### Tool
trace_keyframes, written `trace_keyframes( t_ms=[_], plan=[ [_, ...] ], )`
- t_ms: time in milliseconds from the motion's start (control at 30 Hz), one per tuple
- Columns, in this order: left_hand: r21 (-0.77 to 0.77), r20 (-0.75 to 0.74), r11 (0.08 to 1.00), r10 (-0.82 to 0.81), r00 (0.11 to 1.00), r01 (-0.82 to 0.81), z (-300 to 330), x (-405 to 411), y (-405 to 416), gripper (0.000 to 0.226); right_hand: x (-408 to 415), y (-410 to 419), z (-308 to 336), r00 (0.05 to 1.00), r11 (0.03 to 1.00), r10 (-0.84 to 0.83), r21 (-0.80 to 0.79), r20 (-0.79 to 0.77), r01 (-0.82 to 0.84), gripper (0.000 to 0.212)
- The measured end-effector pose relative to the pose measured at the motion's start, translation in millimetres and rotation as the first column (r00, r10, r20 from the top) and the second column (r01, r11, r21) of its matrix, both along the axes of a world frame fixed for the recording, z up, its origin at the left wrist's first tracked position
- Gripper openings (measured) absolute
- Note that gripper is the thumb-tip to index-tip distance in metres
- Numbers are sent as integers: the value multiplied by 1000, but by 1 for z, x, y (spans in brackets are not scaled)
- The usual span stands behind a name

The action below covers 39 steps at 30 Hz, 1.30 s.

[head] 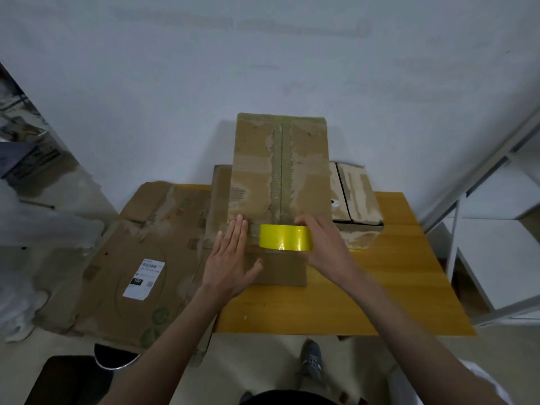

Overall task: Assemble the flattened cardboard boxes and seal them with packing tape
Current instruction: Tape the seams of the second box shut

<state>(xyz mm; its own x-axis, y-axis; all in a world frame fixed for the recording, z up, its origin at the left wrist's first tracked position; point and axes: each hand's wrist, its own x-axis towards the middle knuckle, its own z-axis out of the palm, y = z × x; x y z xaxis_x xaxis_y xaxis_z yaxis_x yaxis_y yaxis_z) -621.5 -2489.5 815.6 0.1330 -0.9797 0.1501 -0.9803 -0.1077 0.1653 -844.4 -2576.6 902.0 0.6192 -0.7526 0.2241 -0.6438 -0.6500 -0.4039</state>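
On the wooden tabletop (380,287), the left hand (230,258) is pressing flat, fingers straight, on the near end of the assembled cardboard box (280,176). Just right of it the right hand (324,241) is gripping the glossy yellow tape roll (285,237) over the seam. The box's long axis and its torn, rough seam are running away from the hands; flattened cardboard (140,258) is lying left of the box.

surface: wooden table (409,276) | on it: assembled box (280,171), flattened cardboard (140,258), second box (356,194)
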Motion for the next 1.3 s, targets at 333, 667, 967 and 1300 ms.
trace_keyframes(
  t_ms=[333, 667, 967, 1300],
  plan=[
    [4, 5, 1000, 0, 1000, 0, 1, 2, 2, 96, -6, -15, -16, 974, 997, -76, 32, 213, 71, 48],
    [32, 70, 999, 39, 997, -41, 1, -14, -3, 101, -22, -16, 2, 977, 943, -207, -275, -52, 185, 62],
    [78, 10, 996, -43, 999, 42, 6, -67, -29, 107, -18, -13, 8, 983, 944, -173, -294, -58, 148, 61],
    [33, -44, 998, -46, 998, 48, 5, -62, -29, 115, -34, -9, -31, 803, 972, -222, 190, 553, 138, 35]
  ],
)
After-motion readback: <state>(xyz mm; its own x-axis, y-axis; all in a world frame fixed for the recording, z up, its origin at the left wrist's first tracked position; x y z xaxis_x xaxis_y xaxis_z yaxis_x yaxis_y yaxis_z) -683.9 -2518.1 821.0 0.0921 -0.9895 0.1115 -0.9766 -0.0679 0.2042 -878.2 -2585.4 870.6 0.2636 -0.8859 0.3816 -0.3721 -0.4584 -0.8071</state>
